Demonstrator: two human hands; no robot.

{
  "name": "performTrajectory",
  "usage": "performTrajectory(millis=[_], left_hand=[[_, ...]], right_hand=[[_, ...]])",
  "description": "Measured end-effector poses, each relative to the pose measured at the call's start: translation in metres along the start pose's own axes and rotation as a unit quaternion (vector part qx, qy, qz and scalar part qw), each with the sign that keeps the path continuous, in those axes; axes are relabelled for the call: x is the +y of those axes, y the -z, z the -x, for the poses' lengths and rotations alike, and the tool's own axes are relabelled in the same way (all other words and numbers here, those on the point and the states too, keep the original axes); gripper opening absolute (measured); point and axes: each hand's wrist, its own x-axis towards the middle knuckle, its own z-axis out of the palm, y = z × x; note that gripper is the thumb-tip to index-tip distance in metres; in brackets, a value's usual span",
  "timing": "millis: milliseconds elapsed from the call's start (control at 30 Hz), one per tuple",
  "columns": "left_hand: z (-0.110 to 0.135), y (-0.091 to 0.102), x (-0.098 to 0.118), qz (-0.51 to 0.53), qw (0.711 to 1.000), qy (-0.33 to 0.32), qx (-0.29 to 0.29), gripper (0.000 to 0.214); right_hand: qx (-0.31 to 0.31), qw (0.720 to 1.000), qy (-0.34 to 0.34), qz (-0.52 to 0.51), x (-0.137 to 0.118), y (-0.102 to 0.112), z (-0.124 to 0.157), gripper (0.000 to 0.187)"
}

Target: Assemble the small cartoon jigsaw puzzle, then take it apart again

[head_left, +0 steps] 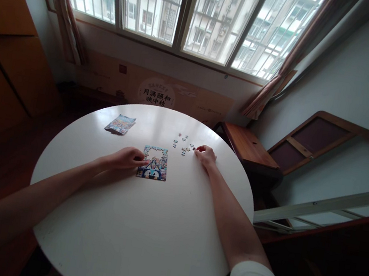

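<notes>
A partly filled jigsaw puzzle (153,174) lies on the round white table (133,224), with a bare patch in its upper half. My left hand (129,157) rests at its left edge, fingers curled together and thumb over the puzzle; whatever may be between the fingertips is hidden. To the right of the puzzle, several loose puzzle pieces (175,144) are scattered on the tabletop. At their right side my right hand (206,155) pinches a small dark puzzle piece (194,149) between thumb and finger, close to the table surface.
A crumpled, colourful printed packet (120,124) lies at the table's back left. Beyond the table are a barred window (209,14) and a printed cardboard panel (185,93). A wooden stool or bench (249,144) stands to the right, with wooden cabinets (13,74) at the left.
</notes>
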Motion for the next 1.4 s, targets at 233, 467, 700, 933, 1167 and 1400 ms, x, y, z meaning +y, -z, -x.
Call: performTrajectory(millis=[233, 467, 700, 933, 1167, 1400], left_hand=[[0.0012, 0.0003, 0.0028, 0.008, 1.000, -0.011, 0.019, 0.049], [0.0001, 0.0000, 0.0030, 0.010, 1.000, -0.011, 0.014, 0.049], [-0.0002, -0.0002, 0.0017, 0.009, 1.000, -0.022, 0.014, 0.047], [0.0006, 0.0002, 0.0027, 0.014, 0.999, -0.023, 0.024, 0.047], [-0.0002, -0.0006, 0.0026, 0.014, 0.999, -0.021, 0.023, 0.047], [-0.0014, -0.0004, -0.0011, -0.001, 1.000, -0.013, 0.004, 0.047]], right_hand=[[-0.005, 1.000, 0.006, 0.001, 0.0022, -0.0007, -0.0012, 0.017], [-0.006, 1.000, 0.005, 0.008, 0.0049, -0.0028, -0.0043, 0.016], [-0.005, 1.000, 0.008, 0.011, 0.0047, -0.0022, -0.0038, 0.015], [-0.005, 1.000, 0.014, 0.017, 0.0025, -0.0014, -0.0023, 0.016], [-0.006, 1.000, 0.015, 0.020, 0.0011, -0.0002, -0.0018, 0.016], [-0.006, 1.000, 0.020, 0.023, 0.0016, -0.0014, -0.0041, 0.016]])
